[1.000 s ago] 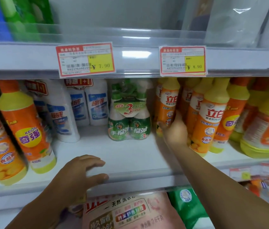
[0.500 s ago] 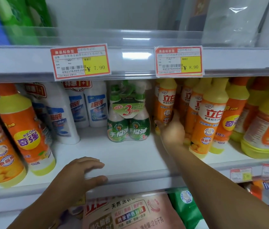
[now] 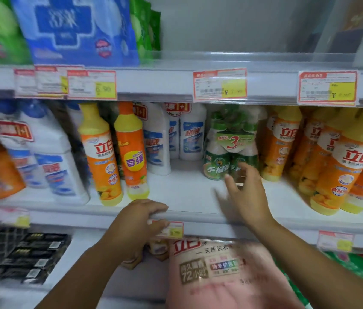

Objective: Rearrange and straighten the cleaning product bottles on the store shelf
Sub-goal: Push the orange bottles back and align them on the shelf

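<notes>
On my screen the right hand (image 3: 246,192) hung just in front of the green three-pack of spray bottles (image 3: 229,150). Its fingers were spread wide and held nothing. The hand was blurry, so I could not tell if the fingertips touched the pack. The left hand (image 3: 140,221) was below and to the left of the pack, with its fingers curled over the shelf edge (image 3: 200,221) and its thumb on a small price tag (image 3: 172,229).

The pack stood upright, far back on the shelf. Just right of it was a row of orange dish soap bottles (image 3: 279,143). Just left of it were white bottles (image 3: 192,134), and further left a pair of orange bottles (image 3: 101,157) nearer the front.

I think the step in hand was fixing the pack. The next move would need a grip round both its sides, then a slow pull to the front without bumping the orange row beside it.
</notes>
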Tool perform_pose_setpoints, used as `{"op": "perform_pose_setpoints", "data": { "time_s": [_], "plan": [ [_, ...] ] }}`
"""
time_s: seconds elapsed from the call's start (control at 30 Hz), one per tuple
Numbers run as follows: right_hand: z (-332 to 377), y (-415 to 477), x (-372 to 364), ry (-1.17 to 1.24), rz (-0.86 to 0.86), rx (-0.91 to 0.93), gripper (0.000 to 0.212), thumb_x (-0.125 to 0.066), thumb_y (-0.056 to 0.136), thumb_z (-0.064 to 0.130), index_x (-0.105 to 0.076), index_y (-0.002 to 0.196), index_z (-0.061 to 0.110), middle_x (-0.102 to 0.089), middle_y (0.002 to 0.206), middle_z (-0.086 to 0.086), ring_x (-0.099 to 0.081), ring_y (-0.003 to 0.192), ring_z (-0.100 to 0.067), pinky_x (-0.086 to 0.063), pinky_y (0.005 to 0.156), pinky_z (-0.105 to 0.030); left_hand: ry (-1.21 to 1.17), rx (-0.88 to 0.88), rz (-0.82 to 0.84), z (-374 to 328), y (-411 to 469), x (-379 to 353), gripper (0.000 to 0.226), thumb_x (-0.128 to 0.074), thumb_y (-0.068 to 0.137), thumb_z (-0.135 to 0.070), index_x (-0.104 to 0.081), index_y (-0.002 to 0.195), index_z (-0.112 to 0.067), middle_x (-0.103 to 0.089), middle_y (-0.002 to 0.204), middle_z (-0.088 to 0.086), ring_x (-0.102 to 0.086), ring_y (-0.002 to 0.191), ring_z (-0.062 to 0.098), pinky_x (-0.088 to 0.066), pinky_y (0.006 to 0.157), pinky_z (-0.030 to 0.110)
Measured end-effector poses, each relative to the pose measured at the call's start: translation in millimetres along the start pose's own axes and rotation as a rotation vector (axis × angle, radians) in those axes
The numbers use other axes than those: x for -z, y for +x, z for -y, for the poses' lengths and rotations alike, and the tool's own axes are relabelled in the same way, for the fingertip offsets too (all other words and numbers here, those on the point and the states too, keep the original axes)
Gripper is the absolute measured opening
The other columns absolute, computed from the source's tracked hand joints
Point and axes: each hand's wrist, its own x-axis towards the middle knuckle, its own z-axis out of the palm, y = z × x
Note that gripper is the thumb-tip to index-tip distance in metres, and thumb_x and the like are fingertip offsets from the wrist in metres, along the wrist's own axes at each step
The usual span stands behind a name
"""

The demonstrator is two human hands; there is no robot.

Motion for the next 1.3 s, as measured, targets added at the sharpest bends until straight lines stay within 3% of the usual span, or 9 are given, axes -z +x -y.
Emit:
{"op": "perform_pose_setpoints", "data": {
  "time_s": [0.1, 0.27, 0.33, 0.37, 0.47, 0.57, 0.7, 0.93, 1.3],
  "plan": [
    [36.9, -18.7, -41.3, 0.059, 0.261, 0.028, 0.044, -0.061, 0.09, 0.029, -0.047, 0.131, 0.019, -0.059, 0.117, -0.002, -0.058, 0.09, -0.011, -0.042, 0.08, -0.024, 0.012, 0.002, -0.056, 18.4, -9.9, 15.4, 0.033, -0.07, 0.079, -0.036, -0.065, 0.111, -0.03, -0.062, 0.112, -0.015, -0.052, 0.107, 0.007, -0.04, 0.094, 0.024],
    [87.8, -26.4, -106.3, 0.223, 0.529, 0.097, 0.074, -0.069, 0.082, 0.039, -0.03, 0.144, 0.026, -0.048, 0.135, 0.008, -0.051, 0.117, -0.004, -0.043, 0.096, -0.023, -0.013, 0.063, -0.182, 38.6, -19.6, 37.8, 0.028, -0.068, 0.081, -0.036, -0.067, 0.109, -0.032, -0.058, 0.105, -0.019, -0.05, 0.103, 0.003, -0.036, 0.085, 0.016],
    [101.8, -22.7, -123.6, 0.331, 0.578, 0.112, 0.077, -0.074, 0.079, 0.034, -0.031, 0.143, 0.029, -0.053, 0.127, 0.013, -0.052, 0.105, 0.013, -0.043, 0.088, -0.01, -0.02, 0.075, -0.202, 44.3, -20.4, 42.5, 0.028, -0.068, 0.081, -0.037, -0.067, 0.109, -0.032, -0.059, 0.105, -0.018, -0.049, 0.099, 0.0, -0.035, 0.081, 0.012],
    [106.3, -19.7, -130.7, 0.349, 0.572, 0.116, 0.076, -0.076, 0.077, 0.033, -0.033, 0.14, 0.03, -0.056, 0.121, 0.015, -0.054, 0.098, 0.015, -0.045, 0.083, -0.009, -0.022, 0.08, -0.207, 46.1, -20.1, 43.8, 0.028, -0.068, 0.081, -0.037, -0.067, 0.109, -0.032, -0.059, 0.105, -0.018, -0.048, 0.098, -0.001, -0.035, 0.081, 0.013],
    [111.7, -11.2, -140.3, 0.298, 0.492, 0.107, 0.071, -0.079, 0.072, 0.037, -0.043, 0.132, 0.03, -0.063, 0.112, 0.011, -0.061, 0.094, -0.002, -0.053, 0.087, -0.03, -0.017, 0.097, -0.208, 47.3, -18.1, 44.0, 0.029, -0.067, 0.082, -0.037, -0.066, 0.11, -0.032, -0.059, 0.106, -0.018, -0.047, 0.099, 0.0, -0.036, 0.086, 0.018],
    [107.8, -9.7, -125.8, 0.258, 0.464, 0.114, 0.064, -0.08, 0.072, 0.033, -0.046, 0.126, 0.027, -0.062, 0.099, 0.016, -0.059, 0.083, 0.004, -0.051, 0.078, -0.023, 0.006, 0.094, -0.203, 43.8, -12.4, 40.5, 0.029, -0.066, 0.082, -0.038, -0.066, 0.11, -0.033, -0.063, 0.113, -0.015, -0.051, 0.106, 0.005, -0.04, 0.092, 0.023],
    [85.2, -16.1, -82.8, 0.235, 0.388, 0.112, 0.06, -0.082, 0.069, 0.028, -0.048, 0.119, 0.026, -0.065, 0.105, 0.011, -0.063, 0.092, -0.004, -0.053, 0.083, -0.029, 0.001, 0.046, -0.181, 29.5, -3.9, 31.7, 0.029, -0.067, 0.082, -0.035, -0.066, 0.111, -0.03, -0.063, 0.114, -0.014, -0.052, 0.107, 0.005, -0.037, 0.089, 0.019],
    [56.2, -37.5, 18.0, 0.297, 0.209, 0.121, 0.061, -0.082, 0.07, 0.018, -0.05, 0.121, 0.021, -0.066, 0.104, 0.012, -0.063, 0.091, 0.004, -0.049, 0.077, -0.012, 0.009, -0.068, -0.105, -27.1, 13.5, 6.2, 0.029, -0.065, 0.082, -0.039, -0.065, 0.11, -0.033, -0.063, 0.115, -0.013, -0.052, 0.108, 0.008, -0.041, 0.093, 0.027],
    [-17.8, -59.0, 173.4, 0.195, -0.142, 0.022, 0.055, -0.083, 0.068, 0.021, -0.053, 0.114, 0.022, -0.07, 0.1, 0.009, -0.067, 0.09, -0.004, -0.052, 0.079, -0.021, -0.023, -0.257, 0.045, -136.5, 39.4, -64.8, 0.028, -0.065, 0.082, -0.04, -0.063, 0.11, -0.037, -0.057, 0.121, -0.015, -0.051, 0.11, 0.006, -0.035, 0.088, 0.021]
  ]
}}
